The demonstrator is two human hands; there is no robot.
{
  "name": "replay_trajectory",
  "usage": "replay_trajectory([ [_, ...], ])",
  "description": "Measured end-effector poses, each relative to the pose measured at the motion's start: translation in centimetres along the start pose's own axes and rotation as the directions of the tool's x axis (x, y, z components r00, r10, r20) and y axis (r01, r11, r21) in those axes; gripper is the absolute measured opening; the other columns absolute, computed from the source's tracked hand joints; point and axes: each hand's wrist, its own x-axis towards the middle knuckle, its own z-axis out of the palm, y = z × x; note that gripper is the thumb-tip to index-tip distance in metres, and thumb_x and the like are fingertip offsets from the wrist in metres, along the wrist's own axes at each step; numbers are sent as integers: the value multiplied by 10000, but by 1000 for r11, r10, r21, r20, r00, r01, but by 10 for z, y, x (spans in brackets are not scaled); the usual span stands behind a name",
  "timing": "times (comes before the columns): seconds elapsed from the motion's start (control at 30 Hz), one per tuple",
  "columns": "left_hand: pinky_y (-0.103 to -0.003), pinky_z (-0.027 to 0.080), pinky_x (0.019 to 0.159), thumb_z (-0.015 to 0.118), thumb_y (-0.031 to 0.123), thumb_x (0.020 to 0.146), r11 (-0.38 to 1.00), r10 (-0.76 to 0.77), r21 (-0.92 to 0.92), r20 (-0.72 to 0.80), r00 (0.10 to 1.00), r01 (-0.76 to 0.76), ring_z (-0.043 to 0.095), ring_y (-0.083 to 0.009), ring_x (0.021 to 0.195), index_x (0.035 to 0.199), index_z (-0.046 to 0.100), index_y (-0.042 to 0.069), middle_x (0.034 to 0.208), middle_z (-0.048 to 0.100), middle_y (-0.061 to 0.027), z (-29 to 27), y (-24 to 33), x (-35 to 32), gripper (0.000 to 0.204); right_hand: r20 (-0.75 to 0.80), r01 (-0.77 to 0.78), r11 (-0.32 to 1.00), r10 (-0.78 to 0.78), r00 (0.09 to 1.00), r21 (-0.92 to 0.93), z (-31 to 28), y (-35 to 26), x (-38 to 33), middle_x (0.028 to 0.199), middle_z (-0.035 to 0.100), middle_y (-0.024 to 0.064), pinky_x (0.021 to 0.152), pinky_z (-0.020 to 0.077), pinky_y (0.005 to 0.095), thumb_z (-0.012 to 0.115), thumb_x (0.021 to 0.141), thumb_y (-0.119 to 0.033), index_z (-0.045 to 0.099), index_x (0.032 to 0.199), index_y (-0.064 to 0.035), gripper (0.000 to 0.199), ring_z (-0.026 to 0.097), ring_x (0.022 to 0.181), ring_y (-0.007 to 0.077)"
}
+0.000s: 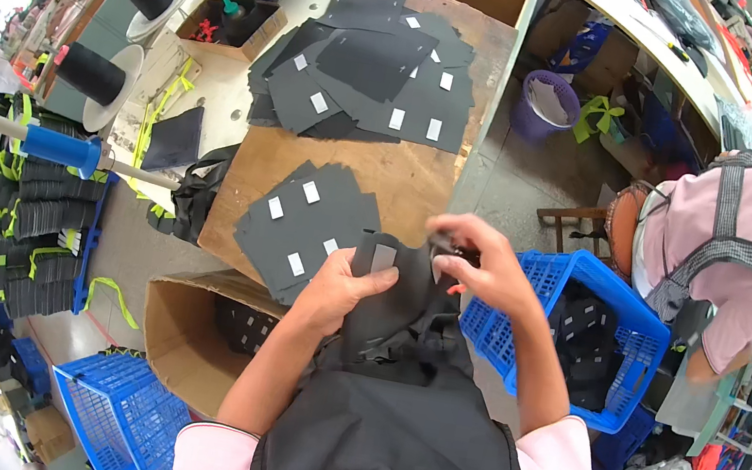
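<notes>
My left hand grips a black fabric panel over my lap, its thumb lying beside a pale label. My right hand is closed at the panel's upper right side, fingertips pinched around something small and dark, blurred; I cannot tell whether it is a tool or a fabric edge. Close by on the wooden table, a smaller stack of black panels with white labels lies fanned out. Farther back is a larger heap of similar panels.
A blue plastic crate of black pieces stands at my right, and a cardboard box at my left. Black thread cones and a horizontal pole are on the left. Another person sits at the right, near a purple bin.
</notes>
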Motion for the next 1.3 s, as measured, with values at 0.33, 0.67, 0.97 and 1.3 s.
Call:
replay_trajectory([
  [0.33, -281, 507, 715, 725, 140, 799, 984, 133, -95, -156, 979, -149, 596, -132, 814, 992, 575, 16, 897, 624, -50, 5, -9, 7, 275, -8, 73, 980, -76, 997, -188, 25, 10, -10, 725, 462, 37, 567, 386, 253, 681, 745, -65, 547, 826, -8, 167, 460, 635, 108],
  [0.67, -258, 479, 708, 726, 112, 800, 954, 284, 18, -373, 883, -299, 580, -115, 779, 968, 587, 20, 892, 629, -38, 17, -10, 8, 236, -252, 278, 645, -604, 756, -712, 41, 6, -42, 817, 542, 71, 520, 436, 323, 722, 705, -85, 608, 967, -73, 286, 542, 590, 227],
  [0.97, -259, 485, 713, 699, 89, 819, 964, 235, -27, -373, 898, -264, 581, -110, 782, 960, 592, 17, 891, 629, -40, 25, -2, 3, 191, -247, 264, 673, -563, 789, -691, 45, 15, -32, 792, 535, 66, 515, 431, 320, 723, 686, -84, 612, 975, -69, 310, 551, 598, 228],
  [1.3, -252, 475, 706, 676, 72, 832, 953, 283, 8, -392, 875, -304, 571, -97, 774, 960, 593, 20, 874, 625, -30, 28, -5, 4, 161, -202, 273, 617, -589, 783, -738, 46, 8, -33, 786, 528, 60, 515, 426, 318, 719, 687, -86, 610, 971, -68, 304, 547, 597, 223],
])
